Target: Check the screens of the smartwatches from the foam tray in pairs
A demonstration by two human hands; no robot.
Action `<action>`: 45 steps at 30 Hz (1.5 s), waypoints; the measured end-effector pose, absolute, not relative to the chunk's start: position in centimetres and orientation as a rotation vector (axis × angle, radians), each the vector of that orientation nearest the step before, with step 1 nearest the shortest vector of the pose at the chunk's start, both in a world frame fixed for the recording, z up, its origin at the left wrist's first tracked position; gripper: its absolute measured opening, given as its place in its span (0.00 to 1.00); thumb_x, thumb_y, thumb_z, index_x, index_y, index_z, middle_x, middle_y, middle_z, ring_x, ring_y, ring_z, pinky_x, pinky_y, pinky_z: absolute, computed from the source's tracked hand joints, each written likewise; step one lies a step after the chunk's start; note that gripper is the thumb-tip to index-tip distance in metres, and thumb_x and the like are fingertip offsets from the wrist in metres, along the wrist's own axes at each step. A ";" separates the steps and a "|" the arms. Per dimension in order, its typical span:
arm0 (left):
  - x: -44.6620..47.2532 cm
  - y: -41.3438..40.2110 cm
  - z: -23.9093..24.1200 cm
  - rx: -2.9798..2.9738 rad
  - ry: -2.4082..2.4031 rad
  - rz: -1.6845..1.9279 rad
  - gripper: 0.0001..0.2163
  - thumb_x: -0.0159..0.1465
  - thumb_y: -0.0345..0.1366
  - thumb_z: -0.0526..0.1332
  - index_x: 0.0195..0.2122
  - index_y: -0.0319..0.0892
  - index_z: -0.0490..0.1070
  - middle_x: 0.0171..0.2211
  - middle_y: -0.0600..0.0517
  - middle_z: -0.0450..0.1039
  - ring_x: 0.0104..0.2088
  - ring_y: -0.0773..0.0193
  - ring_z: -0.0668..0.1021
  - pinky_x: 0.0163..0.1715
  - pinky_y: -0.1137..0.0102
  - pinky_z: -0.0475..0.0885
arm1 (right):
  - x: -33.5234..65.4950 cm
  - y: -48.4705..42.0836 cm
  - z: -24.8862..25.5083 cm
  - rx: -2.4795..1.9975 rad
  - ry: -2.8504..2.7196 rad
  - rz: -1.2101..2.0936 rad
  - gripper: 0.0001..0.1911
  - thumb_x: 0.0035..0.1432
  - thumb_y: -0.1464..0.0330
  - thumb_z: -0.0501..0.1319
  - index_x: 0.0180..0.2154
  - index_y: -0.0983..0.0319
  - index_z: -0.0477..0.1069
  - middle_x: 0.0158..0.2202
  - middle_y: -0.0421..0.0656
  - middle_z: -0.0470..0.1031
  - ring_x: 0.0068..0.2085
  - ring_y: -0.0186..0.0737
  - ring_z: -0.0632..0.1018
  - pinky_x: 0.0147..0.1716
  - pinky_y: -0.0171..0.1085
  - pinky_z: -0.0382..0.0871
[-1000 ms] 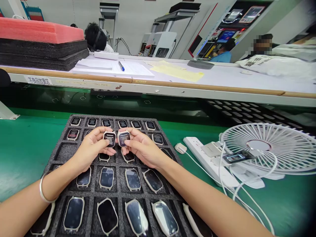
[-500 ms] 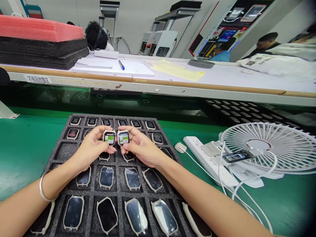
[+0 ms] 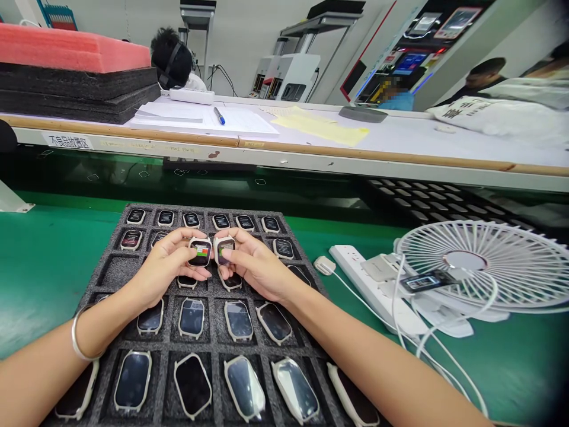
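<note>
Between the fingers and thumb of my left hand (image 3: 171,258) is a strapless smartwatch (image 3: 202,254) with a lit screen, partly green, white and red. My right hand (image 3: 249,261) grips a second smartwatch (image 3: 221,244) close beside it. Each thumb rests on the screen of its own watch, and the right thumb covers part of the picture. Both watches are above a dark foam tray (image 3: 213,350), whose compartments hold several more watch bodies, such as a dark-screened watch (image 3: 192,385) in the near row. Text shows on the screens of the far-row watches (image 3: 221,221).
Right of the tray are a white power strip (image 3: 355,267), a charger puck (image 3: 324,265), cables and a white fan (image 3: 466,261). A raised shelf (image 3: 284,155) crosses behind, carrying stacked foam (image 3: 75,89), papers and a pen (image 3: 219,115). People sit beyond it.
Both thumbs have moved up onto the watch screens. The left screen now shows some red, and the two watches sit slightly further right.
</note>
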State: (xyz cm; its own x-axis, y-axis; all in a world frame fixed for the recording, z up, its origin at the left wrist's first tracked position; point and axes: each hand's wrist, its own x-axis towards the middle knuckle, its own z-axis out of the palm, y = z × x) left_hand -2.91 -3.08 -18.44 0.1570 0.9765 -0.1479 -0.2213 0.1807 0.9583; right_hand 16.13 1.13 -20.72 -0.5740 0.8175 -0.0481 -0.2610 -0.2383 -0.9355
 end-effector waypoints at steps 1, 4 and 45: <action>-2.9 -3.1 -18.4 0.980 1.008 1.088 0.13 0.56 0.35 0.64 0.43 0.42 0.70 0.34 0.53 0.78 0.26 0.62 0.83 0.32 0.65 0.79 | 16.1 1.1 -20.8 -0.722 -1.282 1.885 0.19 0.53 0.64 0.71 0.44 0.59 0.68 0.32 0.37 0.76 0.25 0.30 0.76 0.26 0.33 0.69; -2.9 -3.1 -18.4 0.981 1.005 1.087 0.13 0.56 0.34 0.63 0.42 0.42 0.70 0.34 0.52 0.78 0.26 0.62 0.83 0.32 0.65 0.79 | 16.1 1.1 -20.9 -0.727 -1.300 1.864 0.20 0.53 0.63 0.71 0.44 0.59 0.68 0.31 0.36 0.75 0.24 0.30 0.76 0.25 0.32 0.68; -2.2 -8.6 -13.9 1.117 0.434 0.711 0.25 0.54 0.25 0.69 0.51 0.54 0.74 0.35 0.52 0.76 0.33 0.68 0.80 0.33 0.76 0.75 | 16.1 1.4 -20.4 -0.706 -1.279 1.817 0.28 0.54 0.69 0.69 0.56 0.56 0.66 0.47 0.45 0.76 0.36 0.37 0.82 0.39 0.38 0.74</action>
